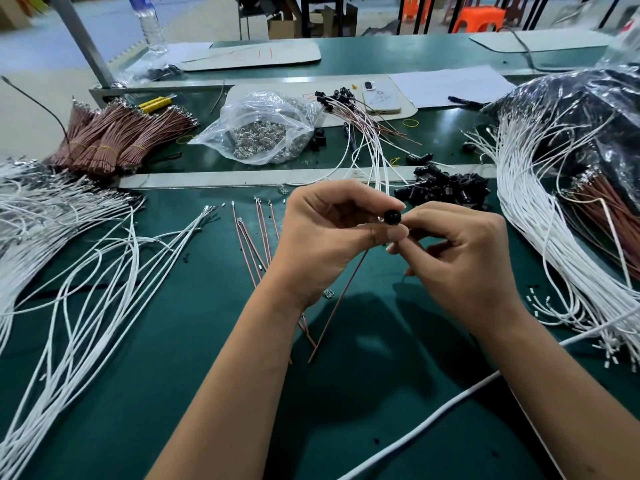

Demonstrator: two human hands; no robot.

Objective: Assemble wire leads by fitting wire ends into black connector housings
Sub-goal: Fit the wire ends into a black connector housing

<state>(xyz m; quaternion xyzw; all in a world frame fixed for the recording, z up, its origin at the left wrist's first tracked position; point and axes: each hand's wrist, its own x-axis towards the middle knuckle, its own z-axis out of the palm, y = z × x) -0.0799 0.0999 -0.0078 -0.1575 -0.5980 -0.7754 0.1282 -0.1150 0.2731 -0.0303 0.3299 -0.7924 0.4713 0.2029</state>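
Housing (392, 216), small, black and round-ended, sat between the two hands above the middle of the green table (173, 341). The left hand (325, 237) pinched it with thumb and curled fingers from the left; the right hand (460, 258) met it from the right, its fingertips curled and pressed at the housing's side. A brown wire (337, 303) ran down and to the left from the housing, passing under the left hand to end on the table. Whether its top end was already seated in the housing could not be told.

Just left of the housing, loose brown wires (256, 244) with metal tips lay on the table, partly hidden by the left wrist. Further left lay spread white wires (104, 265). Beyond the housing and a little right, a heap of black housings (446, 190) rested near a metal strip (242, 177) that crossed the table. Behind that heap lay finished leads (349, 109), white and brown wires ending in black housings. Left of those sat a clear bag (263, 129) of small metal parts, and further left tied bundles of brown wires (114, 140). Right of the housing, a thick sheaf of white wires (540, 216) curved down from a dark plastic bag (581, 105). A white cable (433, 417) crossed the table below the right forearm.
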